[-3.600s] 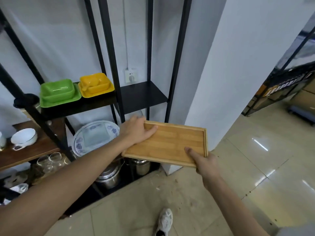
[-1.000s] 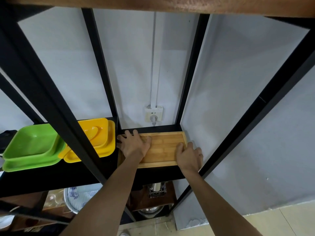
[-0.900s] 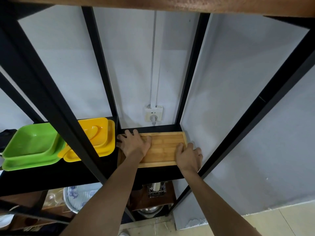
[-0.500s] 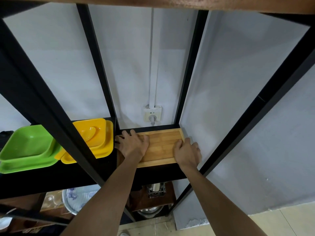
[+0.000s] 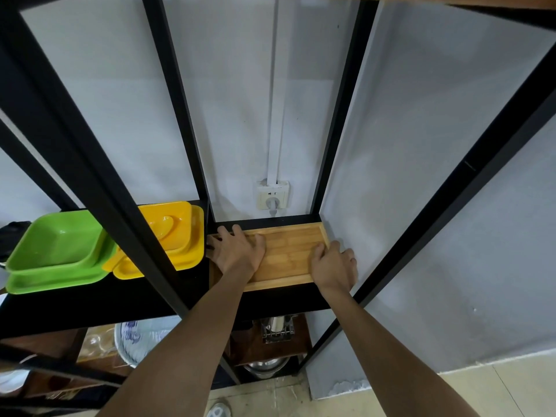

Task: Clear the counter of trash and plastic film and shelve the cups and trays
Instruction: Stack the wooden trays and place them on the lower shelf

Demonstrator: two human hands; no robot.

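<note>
A bamboo tray (image 5: 288, 254) lies flat on the black shelf (image 5: 270, 302), pushed toward the back right corner near the wall. My left hand (image 5: 237, 249) lies flat on the tray's left part, fingers spread and reaching its far left edge. My right hand (image 5: 332, 264) rests on the tray's right front corner, thumb on the tray's inner surface and fingers over its right rim. The tray's left end is hidden under my left hand.
A yellow dish (image 5: 168, 236) and a green dish (image 5: 57, 251) stand on the same shelf to the left. Black frame posts (image 5: 99, 176) cross in front. A wall socket (image 5: 272, 198) sits behind. Lower shelves hold a patterned plate (image 5: 144, 338), glasses and metal pots.
The tray went from being carried in the air with both hands to lying on the shelf. Over the last second it slid slightly toward the back; both hands stayed on it.
</note>
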